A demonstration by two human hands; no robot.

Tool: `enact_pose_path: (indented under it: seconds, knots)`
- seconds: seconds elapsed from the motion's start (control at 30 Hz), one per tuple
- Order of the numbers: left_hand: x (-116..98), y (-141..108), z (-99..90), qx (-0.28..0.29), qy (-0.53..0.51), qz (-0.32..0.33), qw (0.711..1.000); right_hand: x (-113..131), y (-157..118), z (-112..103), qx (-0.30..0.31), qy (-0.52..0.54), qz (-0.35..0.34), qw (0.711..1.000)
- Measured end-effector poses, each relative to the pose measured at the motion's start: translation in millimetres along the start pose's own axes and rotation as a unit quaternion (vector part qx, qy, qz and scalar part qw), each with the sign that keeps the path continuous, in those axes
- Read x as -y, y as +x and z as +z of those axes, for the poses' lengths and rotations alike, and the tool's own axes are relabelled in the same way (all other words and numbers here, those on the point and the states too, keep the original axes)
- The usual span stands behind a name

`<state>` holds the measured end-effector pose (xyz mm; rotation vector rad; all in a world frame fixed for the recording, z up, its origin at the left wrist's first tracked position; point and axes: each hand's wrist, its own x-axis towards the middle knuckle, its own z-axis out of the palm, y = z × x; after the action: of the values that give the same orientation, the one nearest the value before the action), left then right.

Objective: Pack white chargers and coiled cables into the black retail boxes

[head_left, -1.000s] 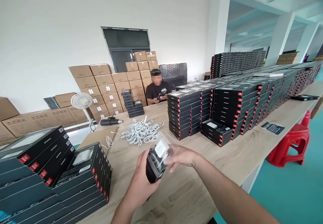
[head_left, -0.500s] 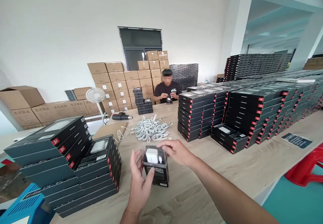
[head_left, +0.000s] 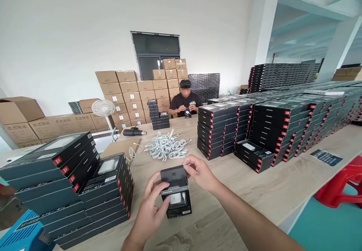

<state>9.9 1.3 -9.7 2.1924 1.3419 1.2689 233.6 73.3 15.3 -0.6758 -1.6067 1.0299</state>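
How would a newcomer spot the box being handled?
On the wood-topped table, find the pile of white cables. Nearer the camera, a small black windowed box stands between the left hand and right hand. Unlike the stacked boxes, its top flap is raised open.

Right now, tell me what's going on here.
The person's left-hand grip steadies a small black box while the right-hand grip pinches a corner of its raised flap; the box is open. White cables lie heaped beyond it, between stacks of black boxes. Across the table, a co-worker handles a small item.
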Motion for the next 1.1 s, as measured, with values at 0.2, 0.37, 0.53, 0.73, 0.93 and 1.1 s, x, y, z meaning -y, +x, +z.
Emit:
enact_pose_path:
  seconds: [0.2,0.37,0.53,0.73,0.93,1.1]
  knots:
    - [8.6,-10.7,17.8,-0.071,-0.076,0.015,0.994,-8.1,-32.4,1.9,-0.039,0.031,-0.029,0.998]
    - [9.0,-7.2,9.6,-0.058,0.033,0.065,0.996,-4.9,-42.4,2.7,-0.017,-0.122,-0.106,0.987]
    - [2.5,-0.7,6.3,-0.085,-0.047,0.059,0.994,5.8,-42.0,5.0,-0.018,-0.152,-0.095,0.984]
    - [-9.2,7.4,-5.7,-0.039,-0.041,0.067,0.996,18.1,-35.4,2.8,0.034,-0.154,-0.12,0.98]
    - [-10.9,19.8,-14.7,-0.02,0.002,0.075,0.997,26.1,-24.4,1.1,0.058,-0.149,-0.098,0.982]
    - [-1.8,11.5,-11.3,-0.011,-0.015,0.068,0.998,20.5,-29.6,-7.2,0.094,-0.166,-0.113,0.975]
